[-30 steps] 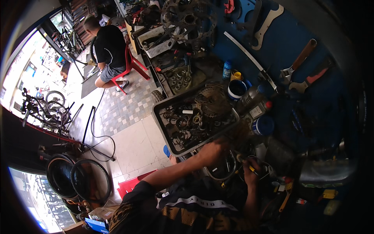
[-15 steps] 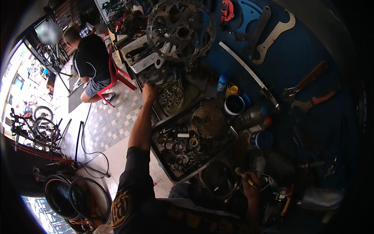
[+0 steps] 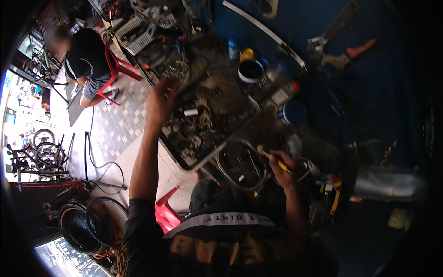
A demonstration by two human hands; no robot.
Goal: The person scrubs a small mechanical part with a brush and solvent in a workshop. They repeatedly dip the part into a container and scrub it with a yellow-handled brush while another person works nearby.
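My left hand (image 3: 162,100) is over the left edge of a dark metal tray (image 3: 196,166) heaped with greasy small bike parts. Motion blurs its fingers, so I cannot tell whether they hold anything. A white cylinder (image 3: 190,112) lies among the parts, close to that hand, with a round brown toothed sprocket stack (image 3: 222,92) farther right. My right hand (image 3: 282,170), right of the tray's near corner, is closed round a slim yellow and black tool (image 3: 287,162), its tip pointing up and left. Beside it lies a looped cable (image 3: 218,167).
A blue-white tub (image 3: 250,70), a blue spray can (image 3: 233,49) and a plastic bottle (image 3: 273,85) stand beyond the tray. Wrenches (image 3: 337,28) hang on the blue board. A person (image 3: 87,53) sits on a red chair (image 3: 110,69) at far left. Tires (image 3: 74,228) lie lower left.
My left hand has drawn back from the ring-shaped parts on the cloth to the tray's edge. The view has shifted, so the scene sits higher and farther left. My right hand keeps the yellow tool.
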